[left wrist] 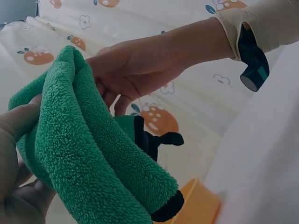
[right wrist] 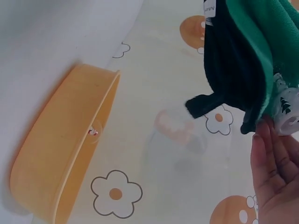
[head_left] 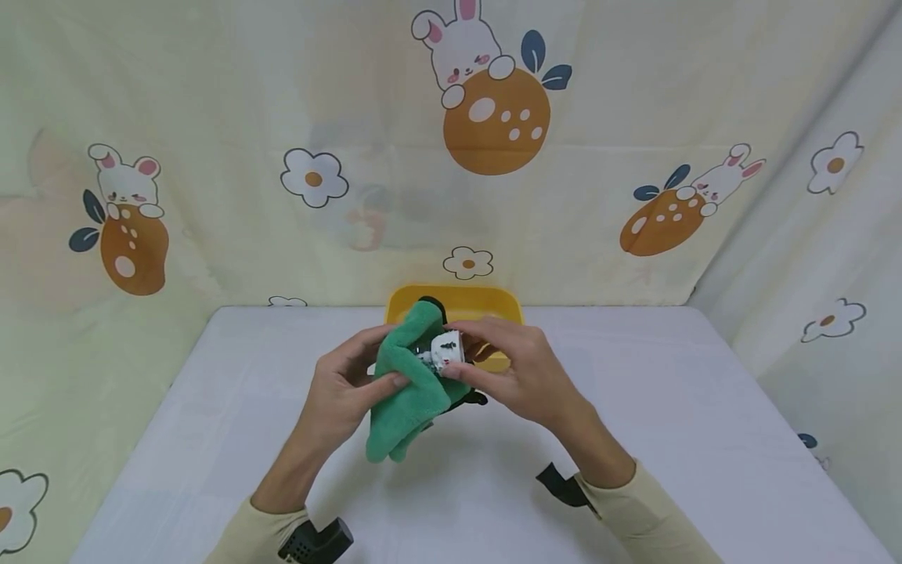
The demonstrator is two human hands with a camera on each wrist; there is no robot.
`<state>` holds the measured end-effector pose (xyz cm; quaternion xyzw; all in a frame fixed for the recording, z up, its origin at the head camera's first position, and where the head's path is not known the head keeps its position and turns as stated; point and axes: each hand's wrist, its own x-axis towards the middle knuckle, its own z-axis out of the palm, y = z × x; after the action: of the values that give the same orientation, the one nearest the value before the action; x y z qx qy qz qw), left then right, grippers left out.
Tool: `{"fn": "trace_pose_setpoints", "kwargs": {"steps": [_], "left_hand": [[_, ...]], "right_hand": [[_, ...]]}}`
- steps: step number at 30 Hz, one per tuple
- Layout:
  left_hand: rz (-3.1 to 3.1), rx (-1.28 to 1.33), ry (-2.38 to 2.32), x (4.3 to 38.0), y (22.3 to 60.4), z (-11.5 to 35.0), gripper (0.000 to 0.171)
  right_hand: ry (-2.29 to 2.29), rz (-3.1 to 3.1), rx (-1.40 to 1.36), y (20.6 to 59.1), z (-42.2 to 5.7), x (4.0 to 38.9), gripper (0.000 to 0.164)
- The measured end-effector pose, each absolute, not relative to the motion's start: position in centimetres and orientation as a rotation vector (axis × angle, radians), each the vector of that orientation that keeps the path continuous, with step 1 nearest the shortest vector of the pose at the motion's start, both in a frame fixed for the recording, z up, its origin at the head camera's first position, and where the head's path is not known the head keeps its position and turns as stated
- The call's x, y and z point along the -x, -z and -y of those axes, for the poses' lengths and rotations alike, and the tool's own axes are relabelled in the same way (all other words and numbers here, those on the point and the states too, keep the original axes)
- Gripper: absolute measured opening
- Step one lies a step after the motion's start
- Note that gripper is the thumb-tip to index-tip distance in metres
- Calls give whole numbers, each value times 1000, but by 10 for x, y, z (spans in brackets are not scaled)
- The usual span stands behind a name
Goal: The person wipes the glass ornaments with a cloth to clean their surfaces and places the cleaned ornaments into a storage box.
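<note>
In your head view, 3 printed bunnies [head_left: 465, 51] and some flowers [head_left: 314, 178] dot the pale curtain [head_left: 606, 102] — a white tabletop [head_left: 634, 392] below.

green cloth [head_left: 414, 390]: we see it fuzzy, black-edged, folded, held aloft.
white object [head_left: 447, 351]: we see dark prints; it's against the cloth.

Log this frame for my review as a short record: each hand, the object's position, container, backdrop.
Left hand: grips green cloth with dark parts
Right hand: pinches small white patterned object, exact kind unclear
Object position: against the cloth, between the hands
Container: yellow container on white table, beyond the hands
Backdrop: cream curtain printed with rabbits and flowers
</note>
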<state>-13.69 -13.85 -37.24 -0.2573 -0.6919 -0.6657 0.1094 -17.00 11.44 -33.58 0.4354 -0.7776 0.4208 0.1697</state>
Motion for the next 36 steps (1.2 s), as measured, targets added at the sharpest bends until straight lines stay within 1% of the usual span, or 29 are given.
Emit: {"fn": "trace_pose_setpoints", "kwargs": {"steps": [7,11,14,19,24,28,32,36], "left_hand": [[2059,739,1963,137,373,136,54],[2068,751,1958,137,373,136,55],[2075,755,1940,137,373,137,55],[2073,772,1927,138,372,139,56],[2079,804,1946,137,372,141,55],[2090,887,1975,137,372,142,53],[2099,964,2015,139,373,141,52],[2113,969,2044,140,373,141,52]], "right_hand": [[-1219,2333,-1124,336,-114,167,27],[-1232,2376,-1095,336,-113,166,24],[-1246,2400,-1097,335,-112,166,27],[-1296,2386,-1170,335,-114,167,37],[-1322,2306,-1328,337,-119,171,48],[-1264,2186,-1489,336,-124,175,58],[-1190,2105,-1576,333,-129,179,58],[-1092,2083,-1596,331,-131,180,56]]}}
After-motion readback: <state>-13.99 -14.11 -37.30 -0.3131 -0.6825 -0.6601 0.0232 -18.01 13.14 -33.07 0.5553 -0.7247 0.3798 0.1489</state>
